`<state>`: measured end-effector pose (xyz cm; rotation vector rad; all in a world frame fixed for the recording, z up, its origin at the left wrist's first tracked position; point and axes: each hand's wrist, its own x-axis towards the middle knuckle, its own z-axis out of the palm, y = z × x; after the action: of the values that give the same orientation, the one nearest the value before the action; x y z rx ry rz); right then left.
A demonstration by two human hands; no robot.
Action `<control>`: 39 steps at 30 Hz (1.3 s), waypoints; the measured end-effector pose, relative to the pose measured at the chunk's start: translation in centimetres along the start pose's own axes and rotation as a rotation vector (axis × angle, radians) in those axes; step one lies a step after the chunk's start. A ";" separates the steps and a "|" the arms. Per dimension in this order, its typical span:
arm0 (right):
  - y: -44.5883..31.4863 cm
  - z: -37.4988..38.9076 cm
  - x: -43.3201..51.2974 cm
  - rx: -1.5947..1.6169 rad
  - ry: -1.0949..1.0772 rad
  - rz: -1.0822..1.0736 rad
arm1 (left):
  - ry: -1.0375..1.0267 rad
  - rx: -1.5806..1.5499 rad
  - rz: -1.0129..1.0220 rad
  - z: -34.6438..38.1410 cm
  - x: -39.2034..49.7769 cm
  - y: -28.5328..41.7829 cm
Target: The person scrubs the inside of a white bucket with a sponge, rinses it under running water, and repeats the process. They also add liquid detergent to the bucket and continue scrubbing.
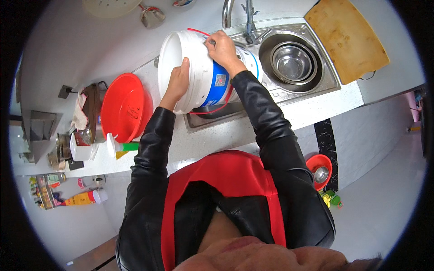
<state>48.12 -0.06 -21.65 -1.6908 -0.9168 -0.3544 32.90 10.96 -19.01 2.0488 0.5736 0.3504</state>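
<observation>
A white plastic bucket [198,73] with a blue printed band lies tilted on its side over the left basin of a steel double sink [217,120], its mouth facing left. Around it hangs a red handle. My left hand [178,83] grips the bucket's rim, thumb on the outside. Pressed against the bucket's upper side, my right hand [222,49] holds a small, dark, shiny pad that looks like a steel wool scrubber [212,42], mostly hidden by the fingers. In the right basin, nested steel bowls [292,63] sit beneath the faucet [250,27].
A red plastic basin [123,108] leans on the counter at left, beside a white and green spray-bottle-like item [117,145]. A wooden cutting board [349,40] stands right of the sink. A metal ladle-like utensil [152,16] hangs on the wall.
</observation>
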 end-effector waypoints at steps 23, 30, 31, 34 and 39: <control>-4.0 2.9 4.8 -0.101 0.007 -0.040 | 0.038 -0.050 0.074 0.1 -0.8 0.5; -10.3 1.1 -12.8 0.140 0.124 0.008 | 0.059 -0.225 0.001 0.6 0.2 0.4; -11.0 1.1 -13.0 0.168 0.135 0.009 | 0.053 -0.218 -0.006 0.7 0.0 0.4; -10.2 0.3 -8.2 0.087 0.312 -0.053 | 0.031 -0.168 0.015 0.5 -0.2 0.6; -7.3 0.1 -3.9 0.035 0.193 -0.176 | 0.043 -0.200 -0.063 -0.2 0.1 1.7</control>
<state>40.28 -0.98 -19.19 -1.5182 -0.9243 -0.6051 33.38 10.38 -17.44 1.8312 0.6034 0.3992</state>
